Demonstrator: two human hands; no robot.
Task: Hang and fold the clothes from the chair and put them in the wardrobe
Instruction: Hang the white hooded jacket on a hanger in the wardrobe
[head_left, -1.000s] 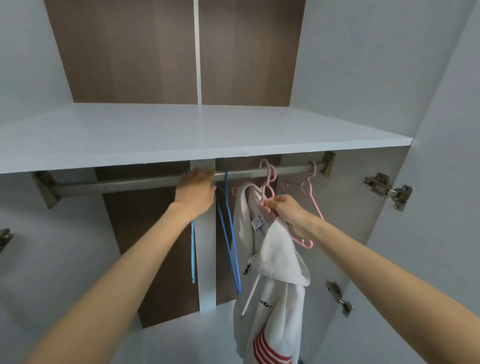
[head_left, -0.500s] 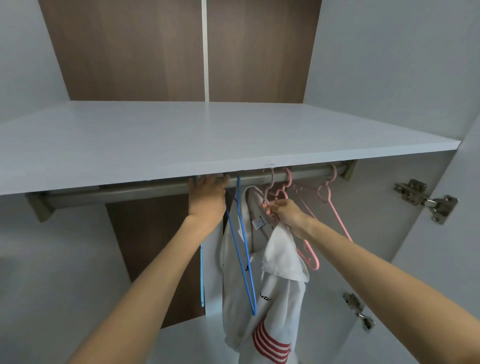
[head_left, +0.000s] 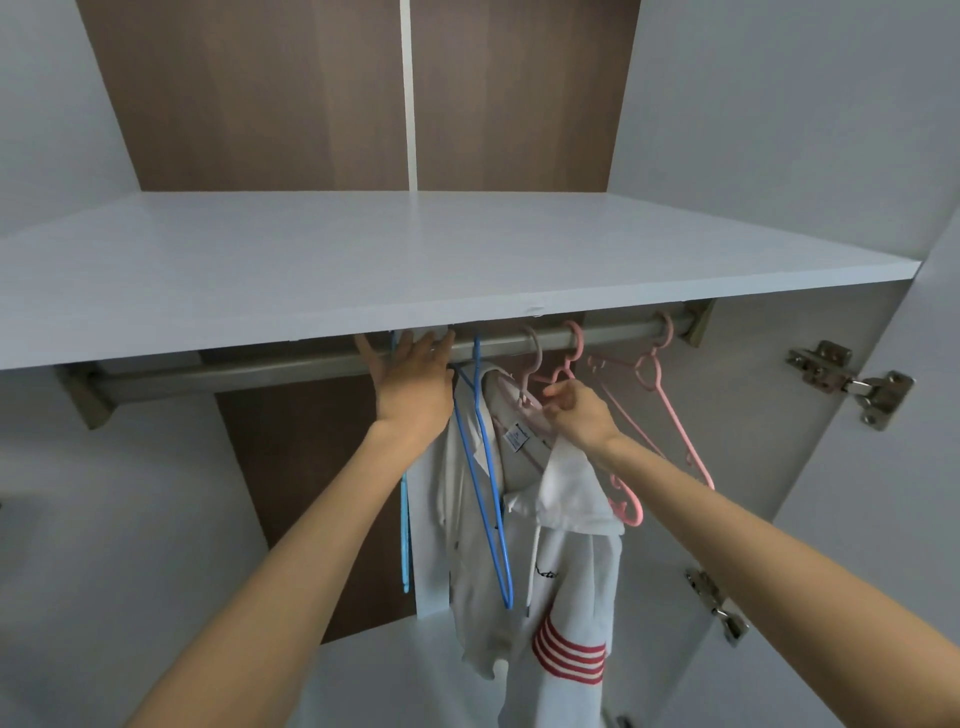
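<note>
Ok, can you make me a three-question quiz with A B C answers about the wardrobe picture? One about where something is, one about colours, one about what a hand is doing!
1. Where does the white hoodie hang?
A. under the shelf, from the rail
B. on the shelf
C. on the door hinge

2. What colour are its sleeve stripes?
A. blue
B. red
C. green

3. What is the right hand doing?
A. pinching the pink hanger that carries the hoodie
B. hanging free
C. resting on the shelf

Answers: 1 A, the hanger's hook sits over the rail. 2 B, four red bands show. 3 A, the fingers close on the hanger's neck.
</note>
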